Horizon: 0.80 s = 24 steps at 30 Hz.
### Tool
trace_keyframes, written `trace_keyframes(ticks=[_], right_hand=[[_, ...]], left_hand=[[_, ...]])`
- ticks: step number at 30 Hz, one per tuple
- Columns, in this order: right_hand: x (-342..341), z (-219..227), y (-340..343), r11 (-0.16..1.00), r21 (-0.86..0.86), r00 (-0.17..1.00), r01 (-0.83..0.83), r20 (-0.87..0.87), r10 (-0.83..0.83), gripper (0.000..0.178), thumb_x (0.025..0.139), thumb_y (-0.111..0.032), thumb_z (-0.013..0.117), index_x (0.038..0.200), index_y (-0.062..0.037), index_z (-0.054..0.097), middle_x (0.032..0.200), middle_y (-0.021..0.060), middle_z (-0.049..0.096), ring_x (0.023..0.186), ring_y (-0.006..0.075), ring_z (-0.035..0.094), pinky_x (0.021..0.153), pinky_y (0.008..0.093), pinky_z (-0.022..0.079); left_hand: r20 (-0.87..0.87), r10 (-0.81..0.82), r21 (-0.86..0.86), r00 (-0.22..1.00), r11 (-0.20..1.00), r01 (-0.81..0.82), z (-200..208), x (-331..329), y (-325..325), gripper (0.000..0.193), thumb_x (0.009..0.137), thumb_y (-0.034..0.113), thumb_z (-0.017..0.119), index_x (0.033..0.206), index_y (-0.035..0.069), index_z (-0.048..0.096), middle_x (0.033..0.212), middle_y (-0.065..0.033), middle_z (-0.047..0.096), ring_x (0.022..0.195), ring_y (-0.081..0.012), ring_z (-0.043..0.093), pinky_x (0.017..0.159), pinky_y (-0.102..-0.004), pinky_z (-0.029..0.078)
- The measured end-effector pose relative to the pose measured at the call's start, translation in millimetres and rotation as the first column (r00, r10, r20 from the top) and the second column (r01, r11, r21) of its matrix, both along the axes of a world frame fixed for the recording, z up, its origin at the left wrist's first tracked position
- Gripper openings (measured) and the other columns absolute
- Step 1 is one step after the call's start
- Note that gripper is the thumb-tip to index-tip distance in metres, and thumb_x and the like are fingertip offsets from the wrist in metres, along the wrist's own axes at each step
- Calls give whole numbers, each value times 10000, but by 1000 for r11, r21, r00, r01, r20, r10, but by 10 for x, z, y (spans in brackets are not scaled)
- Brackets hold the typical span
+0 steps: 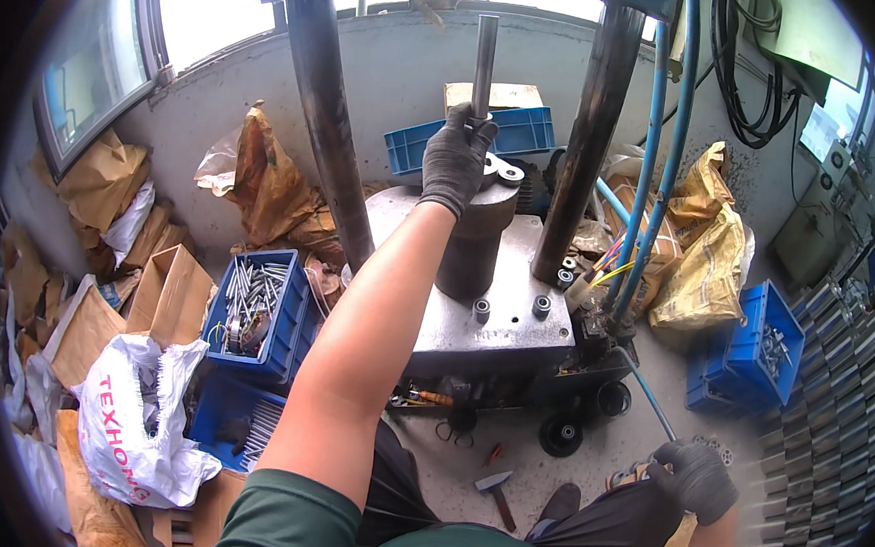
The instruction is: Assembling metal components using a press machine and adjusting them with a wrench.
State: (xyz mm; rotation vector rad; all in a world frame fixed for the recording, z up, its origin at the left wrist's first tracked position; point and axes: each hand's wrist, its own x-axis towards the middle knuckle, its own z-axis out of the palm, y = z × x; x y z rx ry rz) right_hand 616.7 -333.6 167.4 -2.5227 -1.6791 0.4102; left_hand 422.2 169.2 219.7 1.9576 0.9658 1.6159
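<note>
My left hand (pixel 454 159), in a dark grey work glove, reaches forward over the press. Its fingers are wrapped round the lower end of an upright metal rod (pixel 485 64). Just under it, a shiny link-shaped metal part (pixel 505 170) lies on top of a thick dark cylinder (pixel 474 246), partly covered by my hand. This cylinder stands on the steel press table (pixel 424 325). Down at the right, beside my knee, my gloved right hand (pixel 700 480) is closed on the end of a thin lever (pixel 646 395) that slants down from the press.
Two dark columns (pixel 329 116) flank the cylinder. Blue hoses (pixel 653 186) run down the right side. Blue crates of metal parts stand left (pixel 255 302) and right (pixel 749 348). A hammer (pixel 497 498) lies on the floor. Stacked metal bars (pixel 839 418) line the right edge.
</note>
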Motion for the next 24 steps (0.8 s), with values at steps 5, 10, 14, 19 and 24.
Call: trace_keyframes(ticks=[5, 10, 14, 19, 24], right_hand=[[1, 8, 4, 1000, 26, 999, 18, -45, -17, 268, 868, -298, 745, 987, -63, 797, 936, 189, 755, 908, 381, 721, 840, 469, 557], [-2, -10, -42, 995, 103, 999, 15, -34, -11, 237, 872, -258, 738, 994, -63, 794, 922, 185, 756, 890, 376, 722, 825, 465, 560], [5, -45, -53, 980, 197, 1000, 3, -19, 1, 280, 835, -238, 755, 1030, -39, 779, 961, 187, 766, 877, 373, 747, 814, 438, 595], [67, -105, -84, 973, 230, 1000, 5, -28, 2, 265, 841, -176, 719, 1054, -29, 776, 961, 197, 767, 881, 367, 751, 823, 431, 597], [65, -104, -92, 970, 243, 1000, -8, -8, 11, 254, 843, -140, 698, 1056, -28, 778, 952, 199, 766, 876, 370, 749, 827, 431, 597]], left_hand=[[-46, 66, -16, 997, 998, -67, 47, -28, -21, 415, 972, 371, 765, 1304, 157, 639, 966, -102, 781, 903, -280, 762, 838, -427, 581], [-36, 53, -88, 998, 995, -56, 93, -3, -112, 384, 961, 348, 768, 1277, 168, 646, 953, -97, 787, 882, -278, 769, 833, -429, 585], [-34, 103, -4, 994, 995, -103, 19, 13, -23, 354, 975, 318, 738, 1282, 176, 634, 934, -104, 786, 863, -286, 772, 822, -439, 588], [-80, 102, -27, 992, 994, -104, 42, 20, -49, 347, 985, 300, 713, 1293, 180, 608, 925, -118, 783, 843, -297, 774, 811, -451, 591], [-76, 87, -51, 993, 995, -91, 18, 13, -19, 341, 990, 307, 710, 1289, 180, 607, 934, -124, 785, 874, -312, 774, 815, -459, 591]])
